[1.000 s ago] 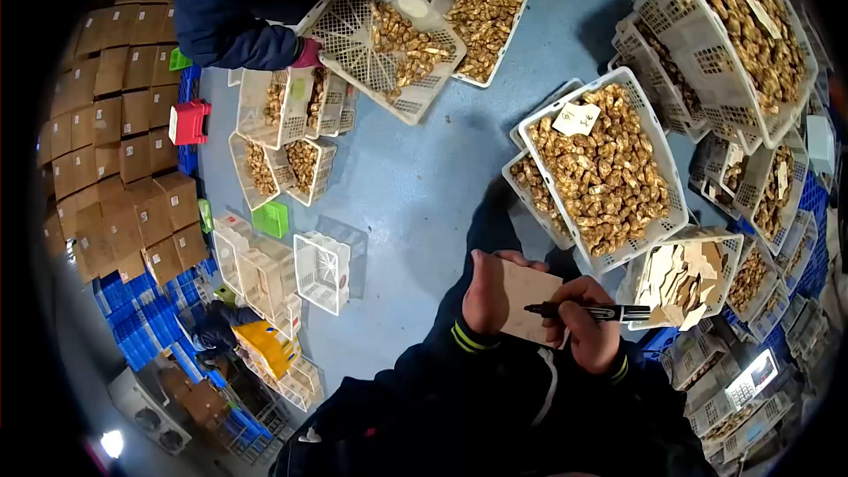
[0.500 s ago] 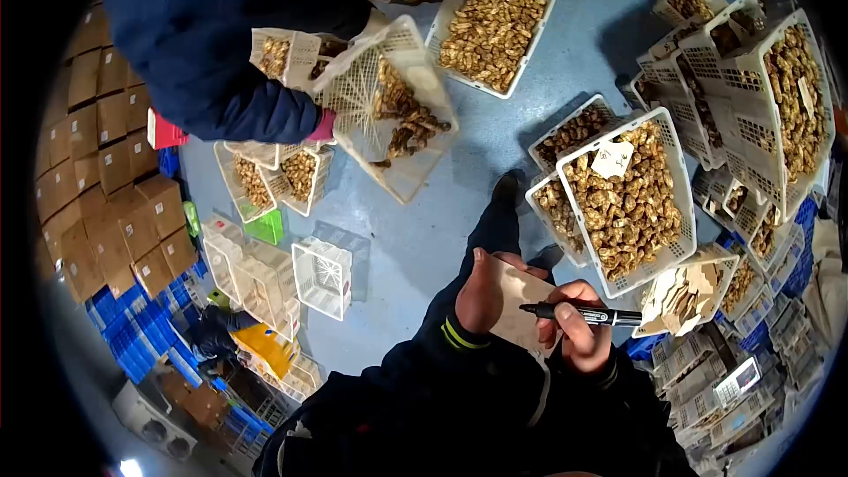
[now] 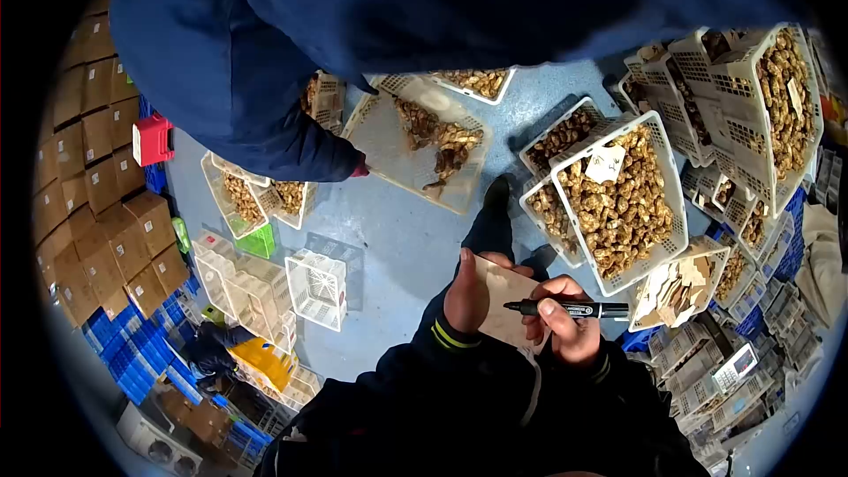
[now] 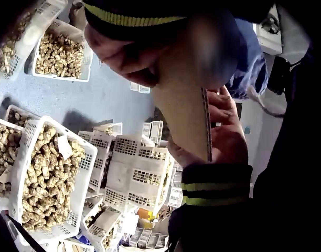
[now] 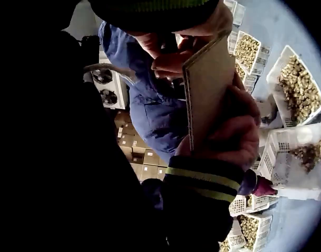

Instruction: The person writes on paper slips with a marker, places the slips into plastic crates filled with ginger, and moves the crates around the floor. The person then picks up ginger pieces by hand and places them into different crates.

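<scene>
In the head view my left hand (image 3: pixel 465 299) grips a small piece of cardboard (image 3: pixel 503 293) in front of my body, its thumb along the near side. The fingers of my right hand (image 3: pixel 574 334) pinch a black marker (image 3: pixel 594 309), whose dark tip points left over the card's face. Some fingertips of that hand lie at the card's edge. In the left wrist view the cardboard (image 4: pixel 182 102) shows its brown back and corrugated edge between both hands. The right wrist view has the cardboard (image 5: pixel 207 86) nearly edge-on, and the marker is hidden there.
A white crate of knobbly brown roots (image 3: pixel 623 203) with a paper tag stands ahead to the right. Beside it is a crate of cardboard pieces (image 3: pixel 676 287). Another person in a blue jacket (image 3: pixel 291 44) leans in, gloved hand at a tilted crate (image 3: pixel 389 146). Stacked cartons (image 3: pixel 115 247) line the left.
The other person has come closer, covering the top of the head view, and their crate has shifted right. My hands keep hold of the card and marker with little change.
</scene>
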The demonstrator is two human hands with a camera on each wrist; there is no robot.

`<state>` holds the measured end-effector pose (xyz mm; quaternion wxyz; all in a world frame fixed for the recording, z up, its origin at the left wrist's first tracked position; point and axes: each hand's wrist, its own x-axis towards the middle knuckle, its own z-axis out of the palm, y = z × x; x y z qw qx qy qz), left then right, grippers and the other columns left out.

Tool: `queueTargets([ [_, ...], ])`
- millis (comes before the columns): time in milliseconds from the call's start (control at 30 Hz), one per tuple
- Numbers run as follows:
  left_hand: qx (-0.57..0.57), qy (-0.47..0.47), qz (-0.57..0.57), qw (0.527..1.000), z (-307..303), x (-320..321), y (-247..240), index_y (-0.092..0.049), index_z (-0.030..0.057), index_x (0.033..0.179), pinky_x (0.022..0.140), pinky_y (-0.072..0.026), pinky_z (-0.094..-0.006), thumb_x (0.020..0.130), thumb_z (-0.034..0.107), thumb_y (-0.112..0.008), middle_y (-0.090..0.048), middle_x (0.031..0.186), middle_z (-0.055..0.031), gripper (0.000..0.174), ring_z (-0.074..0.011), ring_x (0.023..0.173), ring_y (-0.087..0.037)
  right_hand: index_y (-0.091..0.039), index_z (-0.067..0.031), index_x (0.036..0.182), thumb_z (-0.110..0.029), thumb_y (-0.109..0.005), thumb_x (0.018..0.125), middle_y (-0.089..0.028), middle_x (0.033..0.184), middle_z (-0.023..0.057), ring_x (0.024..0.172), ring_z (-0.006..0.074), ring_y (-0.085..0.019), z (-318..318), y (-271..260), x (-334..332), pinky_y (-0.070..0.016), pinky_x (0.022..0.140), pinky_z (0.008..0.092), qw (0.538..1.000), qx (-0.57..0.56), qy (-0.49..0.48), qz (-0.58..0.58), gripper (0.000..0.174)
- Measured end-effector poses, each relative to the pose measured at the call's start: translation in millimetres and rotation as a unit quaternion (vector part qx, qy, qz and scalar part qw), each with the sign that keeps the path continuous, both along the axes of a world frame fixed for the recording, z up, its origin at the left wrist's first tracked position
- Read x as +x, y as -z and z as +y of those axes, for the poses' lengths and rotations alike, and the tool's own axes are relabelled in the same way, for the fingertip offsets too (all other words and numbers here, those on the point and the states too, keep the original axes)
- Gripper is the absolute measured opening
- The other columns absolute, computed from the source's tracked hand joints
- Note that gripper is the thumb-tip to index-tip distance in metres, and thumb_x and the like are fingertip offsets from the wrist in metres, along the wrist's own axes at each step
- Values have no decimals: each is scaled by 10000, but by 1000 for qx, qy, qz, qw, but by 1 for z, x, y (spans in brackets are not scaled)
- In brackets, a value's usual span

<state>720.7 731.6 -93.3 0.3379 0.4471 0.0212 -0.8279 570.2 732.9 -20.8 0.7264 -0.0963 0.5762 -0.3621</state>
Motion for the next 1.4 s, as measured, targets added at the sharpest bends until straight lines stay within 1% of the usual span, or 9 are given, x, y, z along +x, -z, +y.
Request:
queueTargets([
  [167,44,-53,54,996,2,5,-4,-500,42,1004,765,-490,-425,894,606,-266,-582,1028,-233,620,-336,869,-597,-493,21,898,-208,-541,843,-583,675,107,493,132,-519,-3,0,6,-405,438,225,1000,-5,-14,9,240],
  [433,27,-68,4,997,20,19,-11,-497,46,995,780,-481,-411,923,556,-255,-585,1008,-231,569,-325,863,-595,-495,31,908,-178,-526,861,-588,688,112,489,141,-517,9,-4,19,-413,450,230,998,-42,-53,-5,217],
  [567,-19,-110,43,993,45,25,-17,-495,38,992,796,-479,-402,918,565,-259,-581,1004,-227,582,-314,866,-593,-508,15,930,-133,-552,872,-579,706,75,545,106,-545,32,-8,24,-433,475,206,995,-64,-57,-53,165],
  [833,-55,-151,7,987,117,39,-48,-479,44,986,782,-493,-395,898,591,-304,-574,1014,-207,581,-287,863,-598,-504,15,939,-93,-509,894,-578,722,65,564,82,-527,93,-28,38,-427,506,195,977,-151,-127,-78,117],
  [1000,-89,-157,14,984,153,53,-60,-476,41,1005,784,-497,-382,926,548,-263,-577,1019,-202,556,-291,870,-605,-499,10,924,-99,-517,892,-574,731,63,561,77,-516,125,-42,53,-417,508,197,978,-128,-147,-74,116],
  [1167,-82,-198,39,976,175,83,-57,-480,32,1013,804,-490,-390,951,493,-240,-576,1023,-201,524,-299,867,-604,-498,4,909,-92,-518,892,-571,709,60,551,79,-514,134,-49,87,-414,507,205,975,-131,-164,-71,100],
  [1233,-61,-255,147,954,186,100,-50,-477,20,1026,825,-480,-401,951,491,-242,-575,1025,-207,532,-301,897,-595,-498,1,917,-95,-527,890,-573,702,56,557,77,-517,136,-43,106,-414,509,206,970,-120,-197,-70,104],
  [1300,-108,-204,28,973,187,128,-52,-500,-15,1009,851,-461,-395,949,491,-260,-567,1046,-230,563,-290,941,-573,-514,-4,907,-102,-529,884,-579,679,49,559,87,-523,138,-37,132,-415,516,206,972,-108,-203,-55,102],
  [1400,-97,-239,29,966,186,176,-49,-514,-25,980,837,-460,-374,950,494,-249,-583,1018,-215,583,-271,901,-582,-515,-11,904,-148,-523,884,-579,673,48,553,93,-520,133,-38,185,-410,507,209,968,-103,-224,-41,139],
])
